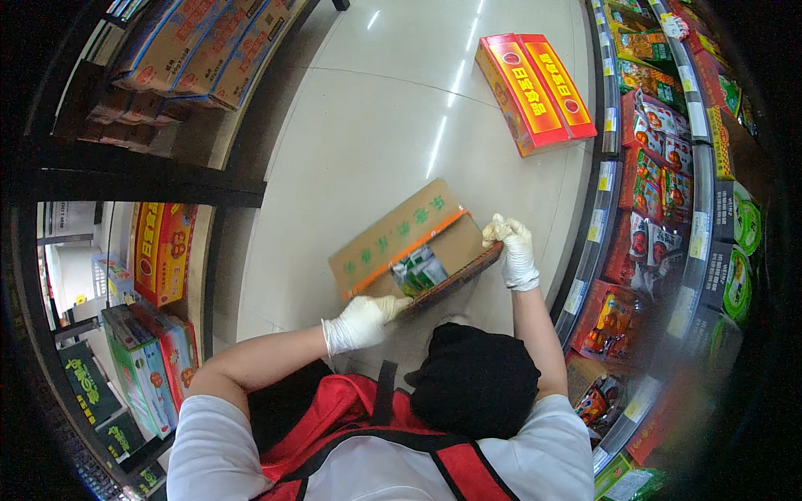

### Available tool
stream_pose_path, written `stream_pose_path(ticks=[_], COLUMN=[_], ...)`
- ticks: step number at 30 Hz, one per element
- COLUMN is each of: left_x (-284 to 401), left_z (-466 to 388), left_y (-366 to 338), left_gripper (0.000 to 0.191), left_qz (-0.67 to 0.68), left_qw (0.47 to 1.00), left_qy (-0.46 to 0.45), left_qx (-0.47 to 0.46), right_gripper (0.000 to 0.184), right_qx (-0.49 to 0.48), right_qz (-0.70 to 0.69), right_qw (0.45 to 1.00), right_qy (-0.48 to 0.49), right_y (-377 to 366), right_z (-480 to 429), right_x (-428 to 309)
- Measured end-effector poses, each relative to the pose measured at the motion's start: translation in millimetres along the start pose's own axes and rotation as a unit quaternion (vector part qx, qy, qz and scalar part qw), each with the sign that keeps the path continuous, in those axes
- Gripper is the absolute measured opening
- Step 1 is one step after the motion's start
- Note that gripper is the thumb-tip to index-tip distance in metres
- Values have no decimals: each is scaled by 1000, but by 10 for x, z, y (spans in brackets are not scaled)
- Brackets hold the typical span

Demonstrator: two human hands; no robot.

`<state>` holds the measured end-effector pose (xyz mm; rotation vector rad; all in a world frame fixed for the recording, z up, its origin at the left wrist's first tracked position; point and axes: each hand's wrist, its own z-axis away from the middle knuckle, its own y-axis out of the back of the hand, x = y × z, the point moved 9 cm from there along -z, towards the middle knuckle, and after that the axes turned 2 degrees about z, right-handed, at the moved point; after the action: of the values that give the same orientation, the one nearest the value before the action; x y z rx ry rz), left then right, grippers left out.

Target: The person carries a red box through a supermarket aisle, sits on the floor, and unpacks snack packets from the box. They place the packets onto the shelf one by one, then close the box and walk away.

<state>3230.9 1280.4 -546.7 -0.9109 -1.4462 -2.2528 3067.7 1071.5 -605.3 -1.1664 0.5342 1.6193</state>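
An open cardboard box [401,241] is held tilted above the tiled floor, with its long flap folded outward on the far side. Inside lie a few green-and-white packets [418,270], off toward one part, and bare cardboard shows beside them. My left hand [366,320], in a white glove, grips the near left end of the box's rim. At the right end of that rim, my gloved right hand [512,250] pinches the corner. The box's underside is hidden from me.
A red-and-yellow carton [532,94] sits on the floor ahead, close to the right shelf. Shelves of packaged snacks [655,181] run along my right. On the left, a dark-framed rack [156,178] holds brown cartons [200,50] and an upright red-and-yellow carton [160,253].
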Motion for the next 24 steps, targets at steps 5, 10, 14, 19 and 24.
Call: stream_pose_path(ticks=[5, 10, 14, 19, 24], left_x=[-19, -237, -563, -894, -873], left_z=[143, 117, -290, -647, -296], left_y=[126, 12, 157, 327, 876], left_gripper=[62, 61, 59, 42, 59], left_qz=[-246, -127, -110, -232, -255], left_qw=[967, 988, 990, 962, 945], left_qy=[-53, -32, 85, 129, 155], left_qx=[-37, -87, -23, -60, 131], right_gripper=[34, 60, 49, 31, 14], right_qx=[-265, -305, -246, -156, -75], right_qz=[225, 716, 795, 744, 562], right_qw=[934, 627, 549, 611, 804], right_qy=[-85, 45, 79, 219, 178], right_y=[-549, -1265, -1529, -1407, -575], right_z=[145, 113, 84, 195, 326], right_x=[-43, 376, 581, 121, -291])
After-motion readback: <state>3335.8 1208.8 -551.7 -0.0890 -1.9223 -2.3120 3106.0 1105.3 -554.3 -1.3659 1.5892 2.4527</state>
